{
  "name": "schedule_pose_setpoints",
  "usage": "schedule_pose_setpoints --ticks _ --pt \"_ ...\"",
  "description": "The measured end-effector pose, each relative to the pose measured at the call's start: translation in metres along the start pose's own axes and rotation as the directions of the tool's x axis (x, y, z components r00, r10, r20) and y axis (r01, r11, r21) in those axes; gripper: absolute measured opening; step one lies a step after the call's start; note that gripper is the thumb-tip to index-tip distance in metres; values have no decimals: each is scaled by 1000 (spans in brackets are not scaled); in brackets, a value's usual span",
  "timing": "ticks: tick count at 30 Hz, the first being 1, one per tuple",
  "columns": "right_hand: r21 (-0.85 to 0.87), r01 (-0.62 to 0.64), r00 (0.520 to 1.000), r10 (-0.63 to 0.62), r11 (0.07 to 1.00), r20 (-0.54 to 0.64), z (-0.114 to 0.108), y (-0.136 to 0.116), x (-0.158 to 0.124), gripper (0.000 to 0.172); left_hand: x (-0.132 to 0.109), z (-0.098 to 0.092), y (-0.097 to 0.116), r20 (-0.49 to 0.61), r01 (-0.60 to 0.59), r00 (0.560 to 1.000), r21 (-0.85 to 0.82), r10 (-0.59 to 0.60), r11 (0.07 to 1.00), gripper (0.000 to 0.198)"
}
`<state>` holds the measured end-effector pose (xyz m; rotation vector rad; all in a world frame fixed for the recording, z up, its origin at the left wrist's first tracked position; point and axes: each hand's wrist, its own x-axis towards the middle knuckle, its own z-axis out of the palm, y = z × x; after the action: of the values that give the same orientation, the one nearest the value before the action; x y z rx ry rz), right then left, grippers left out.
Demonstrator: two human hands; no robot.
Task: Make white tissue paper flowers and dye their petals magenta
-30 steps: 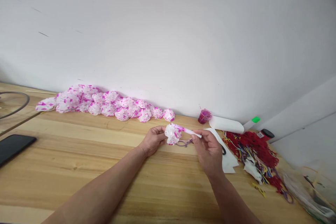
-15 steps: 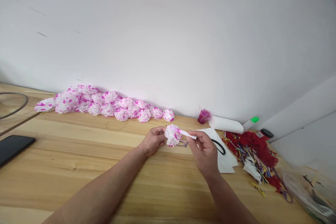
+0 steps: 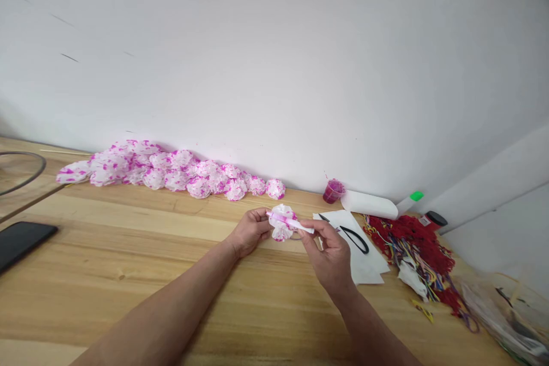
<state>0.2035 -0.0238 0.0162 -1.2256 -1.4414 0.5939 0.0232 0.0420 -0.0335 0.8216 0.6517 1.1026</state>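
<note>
My left hand is closed on the edge of a white tissue-paper flower with pink stains, held just above the table. Between the thumb and fingers of my right hand is a slim white stick, stained pink toward its far end. It lies across the face of the flower, its tip near my left fingers. Whether the stick is rolled paper or a brush I cannot tell. Behind my right hand, scissors with a black handle rest on white paper sheets.
Many pink-spotted paper flowers line the wall. A cup of pink liquid stands by a white roll. At right lie a red thread heap, a dark-lidded jar and a plastic bag. A phone is at left.
My right hand has moved a little left and down, carrying the stick farther across the flower toward my left fingers. My left hand stays almost still. More of the scissors now shows.
</note>
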Motion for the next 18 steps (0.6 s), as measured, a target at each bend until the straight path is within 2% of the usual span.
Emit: schedule_pose_setpoints --ticks 5,7,9,12,15,18 --pt "96 -37 991 49 995 -124 -6 7 10 14 0 0 0 29 4 1000 -7 -4 1000 27" --pt "137 -52 993 66 989 -97 -8 7 9 15 0 1 0 37 6 999 -11 -5 1000 27" --pt "165 -72 997 75 984 -14 -8 6 6 14 0 1 1 41 8 999 -13 -8 1000 26" --pt "102 -69 994 60 992 87 -9 6 1 14 -1 2 2 40 11 999 -13 -11 1000 26" --pt "2 -25 998 25 1000 54 -14 6 1 13 -1 1 2 43 14 999 -11 -13 1000 25" --pt "33 -18 1000 18 999 -9 -20 6 5 13 0 1 1 51 14 999 -12 -14 1000 24"
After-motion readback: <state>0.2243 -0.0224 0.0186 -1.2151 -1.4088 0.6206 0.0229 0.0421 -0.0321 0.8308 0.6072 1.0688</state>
